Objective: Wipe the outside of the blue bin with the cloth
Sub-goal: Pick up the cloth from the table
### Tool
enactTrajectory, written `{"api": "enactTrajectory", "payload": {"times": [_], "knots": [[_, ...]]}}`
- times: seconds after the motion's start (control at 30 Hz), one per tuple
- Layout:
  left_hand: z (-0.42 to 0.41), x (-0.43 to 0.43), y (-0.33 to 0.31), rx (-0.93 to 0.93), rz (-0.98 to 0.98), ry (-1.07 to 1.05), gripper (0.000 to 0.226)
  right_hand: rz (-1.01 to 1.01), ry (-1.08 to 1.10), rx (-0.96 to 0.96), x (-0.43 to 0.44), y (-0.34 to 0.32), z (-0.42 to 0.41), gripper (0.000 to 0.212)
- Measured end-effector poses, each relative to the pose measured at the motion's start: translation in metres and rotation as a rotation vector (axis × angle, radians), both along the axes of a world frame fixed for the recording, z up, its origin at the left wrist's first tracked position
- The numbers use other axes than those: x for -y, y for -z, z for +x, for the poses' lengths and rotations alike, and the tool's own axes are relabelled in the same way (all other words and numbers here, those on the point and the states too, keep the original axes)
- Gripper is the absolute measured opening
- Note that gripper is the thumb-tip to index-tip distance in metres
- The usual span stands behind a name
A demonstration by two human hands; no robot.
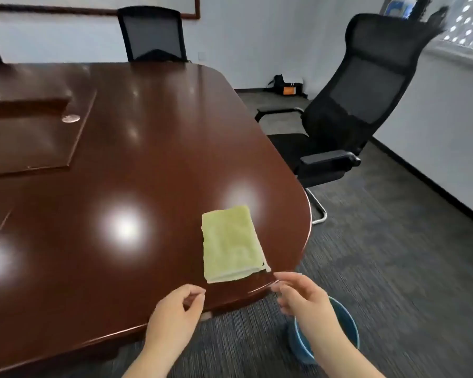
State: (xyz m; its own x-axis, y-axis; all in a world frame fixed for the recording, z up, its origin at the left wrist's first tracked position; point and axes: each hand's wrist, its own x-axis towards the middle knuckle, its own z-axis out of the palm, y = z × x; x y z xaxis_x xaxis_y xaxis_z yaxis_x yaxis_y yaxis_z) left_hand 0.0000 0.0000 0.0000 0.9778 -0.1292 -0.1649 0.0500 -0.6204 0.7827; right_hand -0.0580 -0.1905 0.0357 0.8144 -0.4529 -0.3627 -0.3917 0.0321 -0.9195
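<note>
A folded light-green cloth lies flat on the dark wooden table, close to its rounded near-right edge. My left hand hovers over the table edge just below the cloth's left corner, fingers loosely curled, holding nothing. My right hand reaches toward the cloth's lower right corner with fingers slightly bent, its fingertips just short of the cloth. The blue bin stands on the carpet under my right forearm, which hides most of it; only its rim and part of its wall show.
A black mesh office chair stands to the right of the table. Another black chair is at the far side. A raised wooden panel sits on the table's left. Grey carpet covers the floor; a dark bag lies by the far wall.
</note>
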Motion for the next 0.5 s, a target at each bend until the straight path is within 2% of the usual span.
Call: {"api": "enactTrajectory", "payload": {"times": [0.1,0.27,0.4,0.5], "knots": [[0.047,0.007,0.019,-0.035,0.054,0.000,0.016,-0.182,-0.166,-0.115,-0.002,0.015,0.043,0.019],[0.096,0.025,0.039,-0.162,-0.066,-0.054,0.046,-0.389,-0.202,-0.228,0.004,0.036,0.101,0.046],[0.116,0.035,0.044,-0.233,-0.173,-0.048,0.056,-0.349,-0.179,-0.309,0.011,0.051,0.139,0.068],[0.125,0.041,0.044,-0.289,-0.253,-0.024,0.060,-0.287,-0.202,-0.324,0.010,0.062,0.154,0.076]]}}
